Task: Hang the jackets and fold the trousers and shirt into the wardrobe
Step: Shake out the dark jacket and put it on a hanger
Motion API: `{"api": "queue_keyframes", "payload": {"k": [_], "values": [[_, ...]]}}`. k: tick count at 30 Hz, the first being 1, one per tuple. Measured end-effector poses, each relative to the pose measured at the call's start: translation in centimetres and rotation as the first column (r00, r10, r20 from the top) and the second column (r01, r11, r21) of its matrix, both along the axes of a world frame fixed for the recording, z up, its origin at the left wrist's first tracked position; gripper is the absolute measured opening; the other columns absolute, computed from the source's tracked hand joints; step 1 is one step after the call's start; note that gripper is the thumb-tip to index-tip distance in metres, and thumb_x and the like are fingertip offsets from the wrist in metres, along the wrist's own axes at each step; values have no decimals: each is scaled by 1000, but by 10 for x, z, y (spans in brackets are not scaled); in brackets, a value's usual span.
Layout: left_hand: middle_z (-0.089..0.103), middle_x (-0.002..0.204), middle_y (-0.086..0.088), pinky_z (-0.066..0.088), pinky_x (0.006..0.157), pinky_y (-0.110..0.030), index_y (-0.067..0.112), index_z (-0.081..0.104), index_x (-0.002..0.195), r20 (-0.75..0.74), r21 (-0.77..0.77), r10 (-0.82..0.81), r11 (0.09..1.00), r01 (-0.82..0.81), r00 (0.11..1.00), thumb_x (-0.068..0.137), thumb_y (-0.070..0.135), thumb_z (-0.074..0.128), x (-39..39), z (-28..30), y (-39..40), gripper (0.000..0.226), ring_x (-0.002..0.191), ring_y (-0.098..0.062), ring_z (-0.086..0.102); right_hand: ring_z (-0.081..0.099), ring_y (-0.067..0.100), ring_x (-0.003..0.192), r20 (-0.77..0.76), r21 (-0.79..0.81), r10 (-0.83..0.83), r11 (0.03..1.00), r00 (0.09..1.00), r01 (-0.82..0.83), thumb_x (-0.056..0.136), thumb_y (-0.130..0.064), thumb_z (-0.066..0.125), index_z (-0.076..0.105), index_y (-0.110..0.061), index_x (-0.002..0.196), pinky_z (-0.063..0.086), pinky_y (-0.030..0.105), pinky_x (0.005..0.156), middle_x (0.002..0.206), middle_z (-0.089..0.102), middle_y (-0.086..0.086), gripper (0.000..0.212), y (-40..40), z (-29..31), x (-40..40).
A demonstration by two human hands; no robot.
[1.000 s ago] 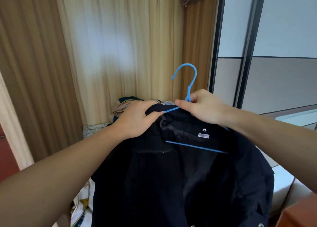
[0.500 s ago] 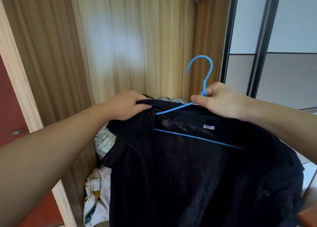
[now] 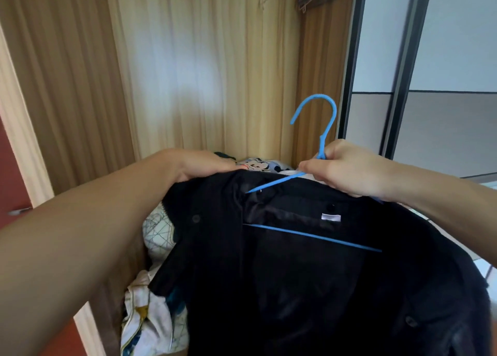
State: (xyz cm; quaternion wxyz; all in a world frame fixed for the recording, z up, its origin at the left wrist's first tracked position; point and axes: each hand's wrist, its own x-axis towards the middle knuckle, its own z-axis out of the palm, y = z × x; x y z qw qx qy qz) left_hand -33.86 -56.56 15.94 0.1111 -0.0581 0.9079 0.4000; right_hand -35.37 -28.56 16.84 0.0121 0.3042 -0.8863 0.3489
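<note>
A black jacket (image 3: 309, 280) hangs in front of me on a blue hanger (image 3: 321, 140), whose hook points up and whose lower bar shows inside the collar. My right hand (image 3: 349, 170) pinches the hanger at the base of the hook. My left hand (image 3: 199, 164) grips the jacket's left shoulder at the collar edge. A small white label sits inside the neck.
Beige curtains (image 3: 204, 73) hang straight ahead. A pile of printed clothes and bedding (image 3: 153, 315) lies below them, behind the jacket. A dark-framed sliding wardrobe door (image 3: 403, 73) stands at the right. A red door (image 3: 10, 172) is at the far left.
The view has shifted left and closer. The jacket and hanger sit a little further right, and my left hand has slid outward along the shoulder. Both grips are unchanged.
</note>
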Motion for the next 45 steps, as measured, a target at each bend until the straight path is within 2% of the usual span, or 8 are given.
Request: {"api": "queue_keyframes", "payload": {"k": [9,16,19,22,29,35,40,45], "values": [[71,117,-5,53,96,-39,14,65,119,163,-29,-179,982,186,970,95,40,57,-4,0,62,37,108,-22,68,31,14,46,-109,44,23,999,994,-19,91,-43,59,47,-9,58,28,22,45,47,30,-1,48,-10,-10,13],[66,90,15,47,92,-39,32,66,86,-406,-458,-313,883,105,859,94,64,35,11,-18,52,45,99,-10,62,38,17,55,-79,-37,-71,997,994,68,89,-45,62,55,3,70,32,29,56,59,38,6,52,7,-5,3],[69,89,10,49,91,-43,36,71,88,-589,-298,-252,951,83,768,76,82,44,23,-28,42,55,91,-10,65,31,15,45,-32,-85,-109,991,993,106,88,-42,63,56,3,71,29,23,46,55,33,4,48,11,-2,-2],[69,94,5,49,81,-34,31,69,90,-414,-595,-422,796,111,806,68,71,63,29,-25,37,46,90,-12,63,29,5,29,-1,-126,-105,987,994,104,90,-36,62,51,-12,46,24,13,31,40,34,-4,51,12,5,-6],[70,104,4,52,89,-34,27,64,98,13,-529,-359,790,311,933,87,13,65,40,14,27,19,100,-18,65,22,14,37,28,-134,-7,991,1000,10,90,-35,61,40,-20,41,20,22,40,44,29,-1,56,7,15,2],[72,101,-8,52,92,-40,11,65,102,-611,-302,-358,930,210,706,87,15,67,30,26,116,15,97,-24,67,21,14,36,89,-211,91,975,992,-70,86,-34,63,46,-16,49,18,20,38,44,31,1,45,0,23,7],[71,77,3,51,74,-28,17,70,85,-597,-332,-367,923,196,713,95,23,61,23,35,125,15,76,-11,69,42,13,46,62,-153,179,974,982,-168,78,-27,65,68,-9,69,39,22,43,59,54,3,20,28,36,9],[59,61,5,39,59,-17,20,64,69,-760,-278,-275,956,88,588,94,21,63,19,45,130,25,56,1,56,65,8,97,-142,73,90,994,986,-81,83,-31,72,63,-30,106,50,25,89,100,68,-11,25,62,27,6]]}}
